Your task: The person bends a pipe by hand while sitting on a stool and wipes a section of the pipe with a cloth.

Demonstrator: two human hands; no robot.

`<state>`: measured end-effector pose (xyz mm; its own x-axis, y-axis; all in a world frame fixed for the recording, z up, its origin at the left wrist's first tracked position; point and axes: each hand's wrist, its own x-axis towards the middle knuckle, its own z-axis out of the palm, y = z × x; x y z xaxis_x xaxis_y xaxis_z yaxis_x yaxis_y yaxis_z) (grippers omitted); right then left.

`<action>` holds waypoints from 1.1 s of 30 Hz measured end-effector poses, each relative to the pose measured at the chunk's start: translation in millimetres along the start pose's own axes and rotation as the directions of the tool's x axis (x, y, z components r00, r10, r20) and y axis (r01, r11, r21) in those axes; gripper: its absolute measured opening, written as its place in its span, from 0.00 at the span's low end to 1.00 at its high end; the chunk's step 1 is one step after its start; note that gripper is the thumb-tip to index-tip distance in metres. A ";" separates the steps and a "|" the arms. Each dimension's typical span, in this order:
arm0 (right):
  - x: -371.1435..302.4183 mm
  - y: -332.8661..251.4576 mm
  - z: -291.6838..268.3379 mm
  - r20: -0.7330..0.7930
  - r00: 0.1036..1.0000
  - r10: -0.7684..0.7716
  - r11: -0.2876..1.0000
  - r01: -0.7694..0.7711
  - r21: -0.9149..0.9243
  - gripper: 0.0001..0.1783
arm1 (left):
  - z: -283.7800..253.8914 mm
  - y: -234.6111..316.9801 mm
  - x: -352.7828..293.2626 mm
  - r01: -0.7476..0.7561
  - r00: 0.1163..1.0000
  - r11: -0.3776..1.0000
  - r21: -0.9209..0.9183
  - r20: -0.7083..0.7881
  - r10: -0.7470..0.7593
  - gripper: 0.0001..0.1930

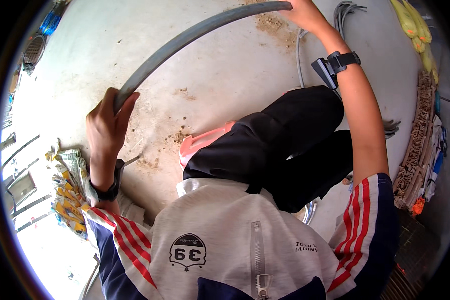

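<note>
A long dark-grey tube (195,34) spans the space in front of me, arching in the picture from lower left to upper right. My left hand (106,120) is closed round its near left end, thumb on one side and fingers on the other. At the top of the view, my right hand (303,14) grips the far end, with its fingers partly cut off by the picture's edge. A black strap with a small device (333,67) sits on my right wrist. Another dark strap (116,182) is round my left wrist. Whether the tube is hollow cannot be told.
I sit low on a pink plastic stool (205,141) over a pale floor with scattered dirt (275,25). Grey cables or tubes (344,15) lie at the far right. Yellow sacks (412,25) and stacked brownish material (414,135) line the right; crumpled bags (67,195) lie left.
</note>
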<state>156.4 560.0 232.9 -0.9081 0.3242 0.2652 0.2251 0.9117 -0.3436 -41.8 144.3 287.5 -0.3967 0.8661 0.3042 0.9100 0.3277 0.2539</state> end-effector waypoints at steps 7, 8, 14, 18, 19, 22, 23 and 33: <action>-13.3 10.9 31.0 0.318 0.948 0.013 0.994 -0.046 0.096 0.10 | -5.9 -10.7 1.6 -0.023 0.992 0.998 -0.061 0.123 0.030 0.13; -16.6 19.5 38.2 0.309 0.951 0.027 0.987 -0.074 0.141 0.10 | -12.2 -14.1 6.2 -0.046 0.988 0.996 -0.072 0.143 0.056 0.12; -6.8 -1.3 72.4 0.128 0.991 0.033 0.970 -0.063 0.235 0.07 | -14.4 -101.9 -33.7 -0.028 0.900 0.946 -0.322 0.403 0.164 0.18; -11.8 21.1 74.8 0.086 0.995 0.045 0.989 -0.056 0.137 0.07 | -14.6 -134.4 -72.0 0.649 0.513 0.729 -0.218 0.833 -0.207 0.19; -14.2 23.2 76.2 0.085 0.996 0.041 0.992 -0.051 0.120 0.08 | -16.8 -132.6 -76.3 0.688 0.474 0.706 -0.168 0.841 -0.262 0.20; -16.8 29.8 80.9 0.093 0.992 0.080 0.982 -0.095 0.161 0.07 | -8.2 -116.7 -94.6 0.583 0.716 0.800 -0.143 0.556 -0.422 0.24; -15.8 33.6 80.1 0.099 0.991 0.088 0.987 -0.100 0.128 0.08 | -4.5 -112.0 -99.2 0.506 0.821 0.854 -0.123 0.373 -0.433 0.26; -20.8 77.3 83.9 -0.206 0.962 0.179 0.978 -0.197 -0.069 0.10 | 7.6 -96.5 -70.0 0.371 0.853 0.907 -0.200 0.460 -0.247 0.18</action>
<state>163.0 602.5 125.3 -0.7603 0.5273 0.3794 0.4236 0.8452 -0.3258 -100.9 54.9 234.6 -0.5081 0.8313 -0.2255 0.6540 0.5427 0.5270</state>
